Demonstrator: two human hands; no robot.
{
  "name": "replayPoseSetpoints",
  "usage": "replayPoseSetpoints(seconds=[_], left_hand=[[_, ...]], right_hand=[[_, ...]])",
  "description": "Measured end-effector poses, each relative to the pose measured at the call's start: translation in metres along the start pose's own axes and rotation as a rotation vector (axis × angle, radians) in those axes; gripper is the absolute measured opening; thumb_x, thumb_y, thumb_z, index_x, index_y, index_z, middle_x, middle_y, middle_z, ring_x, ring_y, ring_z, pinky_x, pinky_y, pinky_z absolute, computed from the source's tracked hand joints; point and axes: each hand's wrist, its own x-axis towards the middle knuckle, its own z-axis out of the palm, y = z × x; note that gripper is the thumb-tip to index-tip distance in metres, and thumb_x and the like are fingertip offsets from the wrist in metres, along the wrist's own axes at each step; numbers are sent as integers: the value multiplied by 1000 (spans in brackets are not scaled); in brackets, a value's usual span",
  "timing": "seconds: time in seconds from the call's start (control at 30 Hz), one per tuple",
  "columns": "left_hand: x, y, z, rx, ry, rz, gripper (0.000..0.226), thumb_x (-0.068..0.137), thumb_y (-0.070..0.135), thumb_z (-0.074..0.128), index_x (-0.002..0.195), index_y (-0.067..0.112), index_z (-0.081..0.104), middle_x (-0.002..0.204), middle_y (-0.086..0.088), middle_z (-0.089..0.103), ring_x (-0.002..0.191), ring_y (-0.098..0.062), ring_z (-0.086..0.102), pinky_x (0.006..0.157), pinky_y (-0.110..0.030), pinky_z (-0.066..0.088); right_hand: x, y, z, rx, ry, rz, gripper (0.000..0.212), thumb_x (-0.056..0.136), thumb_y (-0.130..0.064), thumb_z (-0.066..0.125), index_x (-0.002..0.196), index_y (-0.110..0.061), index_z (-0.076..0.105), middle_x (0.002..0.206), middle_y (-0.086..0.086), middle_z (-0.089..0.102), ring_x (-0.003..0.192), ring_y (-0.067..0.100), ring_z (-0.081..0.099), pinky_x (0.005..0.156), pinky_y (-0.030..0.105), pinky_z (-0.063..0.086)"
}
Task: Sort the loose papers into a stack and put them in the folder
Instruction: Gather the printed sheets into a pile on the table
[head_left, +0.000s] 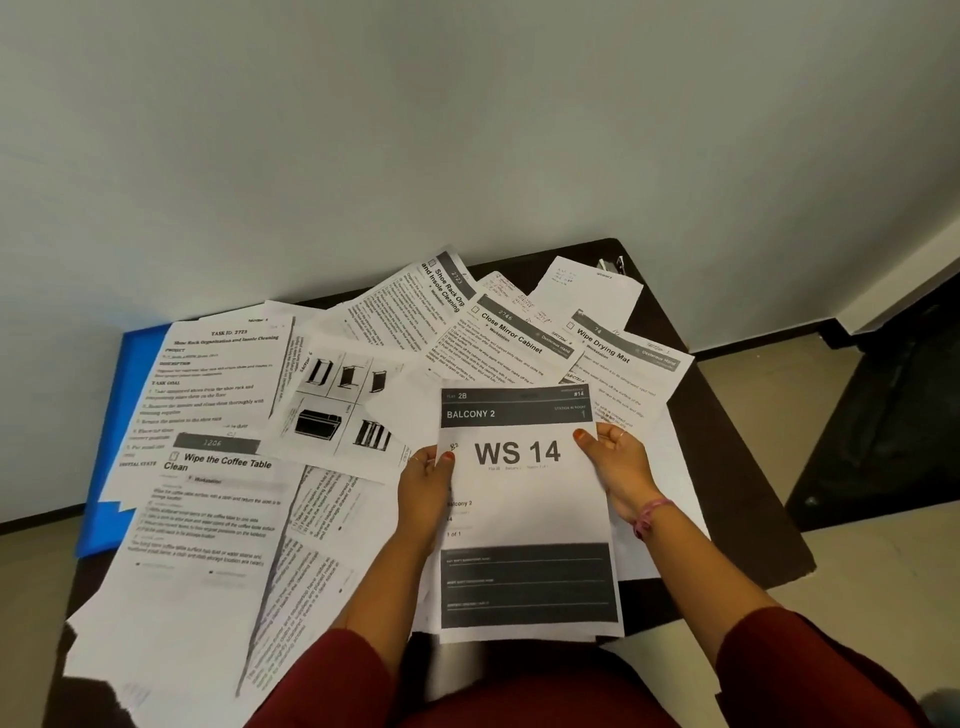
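"WS 14 / BALCONY 2" sheet (524, 499) pinched between left hand (428, 480) and right hand (615, 462).

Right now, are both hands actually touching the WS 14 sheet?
Touching. The head view shows the left hand pinching the left edge of the WS 14 sheet, thumb on its face, and the right hand gripping its right edge likewise.

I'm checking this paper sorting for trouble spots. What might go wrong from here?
1. The blue plastic folder lies under the scattered printed sheets; pulling it free may scatter them.
2. Sheets overhang the dark table at its near edge and may slide off.
3. Both hands, left hand and right hand, hold the "WS 14" sheet, leaving none free.
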Motion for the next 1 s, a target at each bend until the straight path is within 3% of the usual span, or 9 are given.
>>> replayPoseSetpoints(seconds=[0.13, 0.3, 0.4, 0.47, 0.57, 0.67, 0.73, 0.83, 1.0], left_hand=[[1, 3, -17, -31, 11, 0, 15, 99, 22, 50, 105, 12, 60, 96, 0, 70, 82, -11, 67, 56, -13, 50], [3, 4, -36, -33, 44, -5, 18, 99, 21, 49, 108, 9, 59, 98, -4, 70, 83, -13, 67, 59, -15, 50], [4, 2, -47, -18, 40, 4, 20, 99, 23, 49, 110, 9, 58, 100, -6, 70, 86, -16, 68, 62, -19, 50], [6, 1, -54, -10, 29, 1, 23, 99, 24, 49, 113, 8, 58, 102, -7, 70, 89, -18, 68, 65, -21, 52], [7, 1, -61, 10, 11, 0, 25, 99, 24, 48, 115, 8, 58, 103, -7, 70, 91, -19, 68, 68, -22, 53], [8, 3, -67, -1, -8, -7, 17, 100, 23, 46, 106, 12, 58, 98, -6, 70, 84, -16, 68, 58, -16, 53], [10, 3, -70, 4, -11, -22, 14, 100, 24, 46, 103, 15, 57, 98, -6, 70, 84, -17, 69, 59, -17, 53], [17, -1, -73, 13, -33, -33, 31, 99, 29, 47, 122, 9, 53, 111, -11, 68, 96, -25, 68, 69, -24, 56], [26, -1, -72, 57, -55, -63, 35, 100, 33, 45, 126, 10, 50, 113, -10, 66, 93, -19, 67, 65, -19, 55]], right_hand=[[-6, 3, 14, -43, 0, -4, 19, 91, -15, 62, 110, -17, 64, 112, 5, 69, 99, 23, 68, 86, 39, 56], [-17, -5, 37, -90, 0, -65, 28, 92, -11, 60, 120, -14, 57, 116, 4, 66, 102, 20, 65, 71, 21, 54], [-19, -13, 55, -117, 106, -170, 43, 91, -13, 62, 131, -17, 48, 127, -3, 55, 115, 15, 54, 86, 24, 48], [-19, -24, 66, -272, 136, -332, 43, 93, -11, 59, 133, -16, 47, 132, -3, 49, 120, 10, 45, 92, 19, 40], [-12, -38, 82, -581, 17, -549, 34, 95, -11, 55, 129, -14, 55, 132, 4, 53, 120, 12, 46, 100, 20, 37], [0, -44, 99, -850, -174, -634, 32, 96, -16, 53, 128, -15, 58, 132, 4, 56, 123, 19, 48, 106, 28, 34], [6, -46, 112, -980, -260, -638, 33, 97, -22, 52, 130, -18, 57, 134, 2, 56, 124, 21, 47, 108, 35, 34], [10, -48, 130, -1106, -336, -619, 36, 98, -27, 50, 133, -19, 54, 135, 1, 56, 124, 22, 48, 110, 45, 30], [17, -48, 140, -1136, -393, -492, 35, 100, -28, 46, 132, -21, 55, 130, 1, 59, 120, 20, 52, 102, 39, 39]])
